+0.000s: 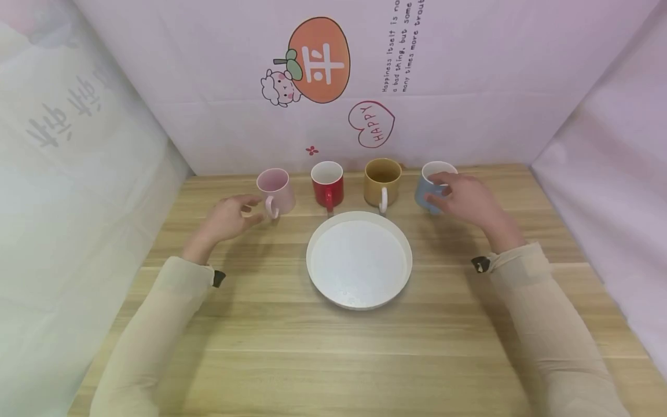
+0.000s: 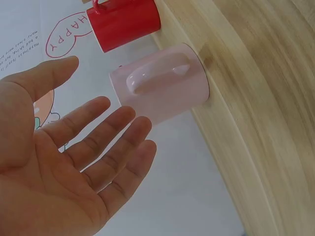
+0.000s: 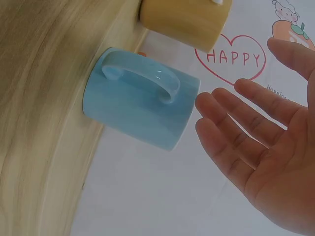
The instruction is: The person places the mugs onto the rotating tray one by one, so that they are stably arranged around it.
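Observation:
My left hand (image 1: 227,218) hovers just left of a pink mug (image 1: 282,198), its fingers spread and nothing in the palm. In the left wrist view the fingertips (image 2: 142,129) come close to the mug's rim. On the other side my right hand (image 1: 466,197) overlaps a light blue mug (image 1: 424,191) with a white inside. The right wrist view has those fingers relaxed, fingertips (image 3: 206,103) right by the blue mug's rim and nothing gripped. Both mugs stand upright with their handles towards me.
Between them stand a red mug (image 1: 336,192) and a mustard mug (image 1: 375,192) with a white handle. A round white tray (image 1: 359,306) lies in front of the row on the wooden table (image 1: 333,370). Behind the mugs rises a printed white cloth (image 1: 234,133).

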`<state>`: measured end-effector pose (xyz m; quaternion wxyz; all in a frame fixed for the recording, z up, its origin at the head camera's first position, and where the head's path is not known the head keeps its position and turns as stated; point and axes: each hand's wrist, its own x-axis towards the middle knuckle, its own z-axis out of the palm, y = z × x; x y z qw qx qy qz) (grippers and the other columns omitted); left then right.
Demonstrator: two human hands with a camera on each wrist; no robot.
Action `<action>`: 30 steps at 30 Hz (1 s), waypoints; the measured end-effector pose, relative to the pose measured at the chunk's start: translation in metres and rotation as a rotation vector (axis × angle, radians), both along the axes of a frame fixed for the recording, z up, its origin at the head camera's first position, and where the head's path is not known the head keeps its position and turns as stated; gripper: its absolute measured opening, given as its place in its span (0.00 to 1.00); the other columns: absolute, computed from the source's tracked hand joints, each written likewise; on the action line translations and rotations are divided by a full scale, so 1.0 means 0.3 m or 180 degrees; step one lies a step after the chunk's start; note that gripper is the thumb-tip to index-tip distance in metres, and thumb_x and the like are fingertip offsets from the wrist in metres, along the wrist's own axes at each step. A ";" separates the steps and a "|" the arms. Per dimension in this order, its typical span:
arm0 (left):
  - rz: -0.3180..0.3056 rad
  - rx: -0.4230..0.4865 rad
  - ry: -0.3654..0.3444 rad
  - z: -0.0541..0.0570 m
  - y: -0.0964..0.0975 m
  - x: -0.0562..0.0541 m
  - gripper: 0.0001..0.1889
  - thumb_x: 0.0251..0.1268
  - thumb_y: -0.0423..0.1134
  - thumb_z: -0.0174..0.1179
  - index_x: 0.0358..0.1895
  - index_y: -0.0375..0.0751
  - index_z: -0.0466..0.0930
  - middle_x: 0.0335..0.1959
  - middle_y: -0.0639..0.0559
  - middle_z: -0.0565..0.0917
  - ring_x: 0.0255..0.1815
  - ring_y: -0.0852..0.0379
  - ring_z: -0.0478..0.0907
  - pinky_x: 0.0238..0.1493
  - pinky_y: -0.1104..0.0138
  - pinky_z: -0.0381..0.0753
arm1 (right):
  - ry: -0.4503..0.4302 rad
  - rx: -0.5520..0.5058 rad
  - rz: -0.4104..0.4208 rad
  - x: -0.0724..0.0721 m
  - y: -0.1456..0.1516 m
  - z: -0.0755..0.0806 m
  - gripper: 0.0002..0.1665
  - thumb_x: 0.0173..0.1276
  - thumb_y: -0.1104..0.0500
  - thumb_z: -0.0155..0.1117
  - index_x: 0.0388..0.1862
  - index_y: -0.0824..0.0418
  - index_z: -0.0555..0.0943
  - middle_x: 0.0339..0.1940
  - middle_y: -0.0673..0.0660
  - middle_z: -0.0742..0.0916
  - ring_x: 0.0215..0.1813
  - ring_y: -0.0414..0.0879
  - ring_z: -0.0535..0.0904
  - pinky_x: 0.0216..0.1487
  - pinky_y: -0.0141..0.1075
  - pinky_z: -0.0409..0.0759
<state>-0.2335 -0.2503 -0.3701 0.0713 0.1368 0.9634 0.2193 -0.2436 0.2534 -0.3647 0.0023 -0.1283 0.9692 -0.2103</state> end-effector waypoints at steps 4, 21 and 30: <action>-0.0012 0.0059 -0.0001 -0.008 0.002 0.002 0.27 0.71 0.46 0.60 0.68 0.37 0.72 0.67 0.38 0.77 0.63 0.35 0.78 0.63 0.42 0.76 | 0.0007 -0.0007 0.0002 0.000 -0.006 -0.003 0.31 0.71 0.44 0.61 0.68 0.58 0.74 0.52 0.68 0.87 0.55 0.60 0.84 0.55 0.58 0.77; -0.0100 0.0246 -0.0006 -0.034 0.015 0.014 0.25 0.71 0.46 0.61 0.67 0.41 0.74 0.63 0.38 0.81 0.59 0.38 0.81 0.59 0.45 0.81 | 0.0075 -0.0042 0.0059 -0.001 -0.020 -0.012 0.30 0.73 0.46 0.60 0.68 0.60 0.73 0.57 0.65 0.86 0.53 0.60 0.85 0.55 0.57 0.78; -0.0136 0.0357 -0.0025 -0.038 0.026 0.022 0.24 0.70 0.44 0.62 0.66 0.40 0.75 0.64 0.41 0.80 0.60 0.38 0.80 0.60 0.45 0.80 | 0.0004 -0.0036 0.0014 0.001 -0.032 -0.011 0.31 0.73 0.45 0.60 0.68 0.58 0.73 0.57 0.62 0.86 0.55 0.59 0.85 0.56 0.56 0.77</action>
